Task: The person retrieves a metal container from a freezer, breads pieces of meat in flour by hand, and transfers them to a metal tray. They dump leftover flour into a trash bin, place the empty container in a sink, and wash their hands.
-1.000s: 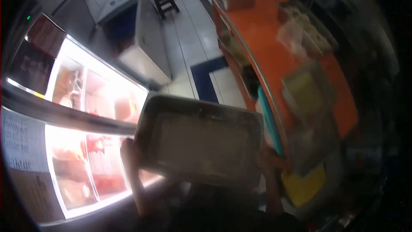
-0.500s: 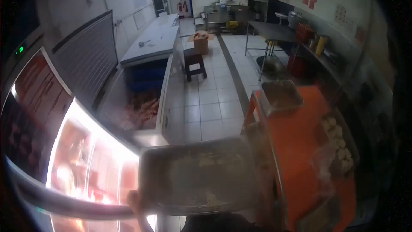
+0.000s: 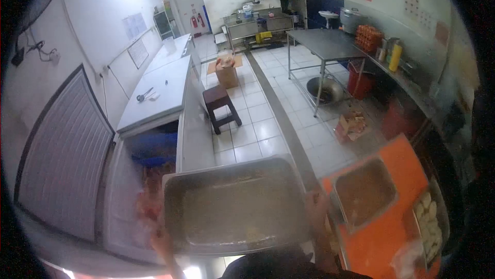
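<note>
A large, deep metal tray (image 3: 234, 235) is held level in front of my body, with a thin brownish residue on its bottom. My left hand (image 3: 161, 240) grips its left edge near the front corner. On the opposite side my right hand (image 3: 315, 207) is closed on the right rim, dim and blurred. Just left of the tray, an open chest freezer (image 3: 116, 212) shows reddish raw meat (image 3: 149, 207) and something blue inside. To the right stands an orange-topped table (image 3: 384, 240) bearing a metal pan (image 3: 394, 176) of brownish liquid.
Pale pieces (image 3: 428, 222) fill a container at the orange table's right edge, beside a plastic bag (image 3: 407, 261). Ahead on the tiled floor are a brown stool (image 3: 217, 98), a cardboard box (image 3: 227, 77) and another box (image 3: 353, 127). A steel table (image 3: 325, 44) stands farther back.
My view has swung and moved forward, away from the lit display case on the left. The tray has travelled with me, and the freezer and orange table are closer.
</note>
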{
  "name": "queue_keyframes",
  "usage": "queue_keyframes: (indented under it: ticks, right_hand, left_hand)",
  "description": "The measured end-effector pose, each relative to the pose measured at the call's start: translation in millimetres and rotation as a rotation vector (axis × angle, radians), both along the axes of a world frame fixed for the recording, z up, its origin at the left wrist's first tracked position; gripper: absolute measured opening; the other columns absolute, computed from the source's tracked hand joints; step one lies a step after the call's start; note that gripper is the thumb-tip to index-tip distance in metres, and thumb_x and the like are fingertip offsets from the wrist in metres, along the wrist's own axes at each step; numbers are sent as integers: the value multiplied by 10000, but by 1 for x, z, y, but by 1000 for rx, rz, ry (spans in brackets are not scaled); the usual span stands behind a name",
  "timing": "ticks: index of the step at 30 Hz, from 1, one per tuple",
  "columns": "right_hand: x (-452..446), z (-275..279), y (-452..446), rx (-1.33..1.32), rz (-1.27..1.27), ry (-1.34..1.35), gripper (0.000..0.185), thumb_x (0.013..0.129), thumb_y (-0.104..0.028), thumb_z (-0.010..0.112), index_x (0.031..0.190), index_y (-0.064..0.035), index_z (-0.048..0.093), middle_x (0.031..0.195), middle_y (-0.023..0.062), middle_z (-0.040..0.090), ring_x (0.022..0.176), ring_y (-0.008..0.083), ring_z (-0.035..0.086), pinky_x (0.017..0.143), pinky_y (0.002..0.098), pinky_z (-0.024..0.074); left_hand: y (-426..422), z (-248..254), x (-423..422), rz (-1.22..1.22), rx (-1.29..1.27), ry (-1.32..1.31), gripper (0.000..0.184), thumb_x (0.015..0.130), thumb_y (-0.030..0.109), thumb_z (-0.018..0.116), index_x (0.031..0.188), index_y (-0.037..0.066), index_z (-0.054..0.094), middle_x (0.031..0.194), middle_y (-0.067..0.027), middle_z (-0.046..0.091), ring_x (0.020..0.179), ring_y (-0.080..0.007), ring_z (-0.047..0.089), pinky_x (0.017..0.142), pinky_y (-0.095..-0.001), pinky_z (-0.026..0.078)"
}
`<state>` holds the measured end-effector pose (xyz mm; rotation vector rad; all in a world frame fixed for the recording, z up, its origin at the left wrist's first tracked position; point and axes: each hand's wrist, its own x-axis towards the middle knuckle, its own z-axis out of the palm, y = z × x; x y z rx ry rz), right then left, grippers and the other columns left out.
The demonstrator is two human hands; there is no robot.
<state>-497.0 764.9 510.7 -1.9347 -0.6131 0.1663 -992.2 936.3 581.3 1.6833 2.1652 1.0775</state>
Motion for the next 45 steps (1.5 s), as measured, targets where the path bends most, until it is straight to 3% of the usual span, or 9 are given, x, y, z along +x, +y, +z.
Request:
queue_keyframes:
  ticks: [5,8,12,15,23,29,41,43,45]
  right_hand:
    - [95,61,189,33,71,135,270,920,-250,663,962,13,619,885,180,655,830,308,653,764,416,507]
    - [152,69,298,28,118,138,294,918,-279,660,978,7,624,891,183,669,851,312,665,778,415,513]
    - [238,59,447,-38,156,34,308,916,-281,654,996,13,610,902,187,680,869,292,678,792,407,522]
    - [297,52,543,-40,123,98,255,906,-228,668,969,10,600,873,170,684,836,260,688,744,384,529]
    - [488,59,708,-38,-241,82,197,897,-147,688,935,14,580,765,100,649,674,178,620,640,329,498]
    - [659,42,846,74,-478,-36,166,905,-125,677,898,-5,563,733,62,616,657,142,590,622,304,474]
    - [1001,108,1279,-61,-116,-74,139,898,-130,677,919,-8,613,806,86,668,741,140,636,655,300,500]
    - [1043,105,1356,-54,-99,-37,151,893,-138,684,924,-6,619,804,85,671,746,140,639,660,298,505]
    - [1089,99,1437,21,-73,12,188,878,-163,709,940,-5,629,801,78,677,734,138,640,651,294,507]
  left_hand:
    - [157,-33,43,88,-100,154,324,885,331,715,1006,31,692,1040,-183,704,974,-334,677,859,-438,525]
    - [245,-67,89,138,171,137,289,849,244,687,875,-44,690,901,-224,701,853,-358,668,763,-417,510]
    - [389,-131,148,88,147,-335,264,797,201,699,925,-29,696,945,-183,704,918,-330,664,824,-415,503]
    - [494,-94,236,12,-143,264,287,776,211,695,935,-28,703,915,-189,709,868,-347,679,787,-429,514]
    - [844,-26,552,-262,-170,70,323,785,199,680,977,-60,673,907,-227,694,856,-364,674,760,-461,504]
    - [1052,-53,788,-485,-123,16,284,775,187,706,923,-52,670,865,-221,679,807,-334,661,740,-450,501]
    - [1372,-97,1007,-260,-109,-247,273,801,190,679,894,-65,647,866,-217,668,809,-346,619,773,-450,491]
    - [1418,-76,1051,-218,-141,-162,203,855,173,654,838,-21,595,770,-107,610,701,-219,559,660,-389,465]
    - [1491,-98,1085,-206,-140,-200,231,858,159,652,903,-61,596,826,-141,634,733,-235,590,672,-393,489]
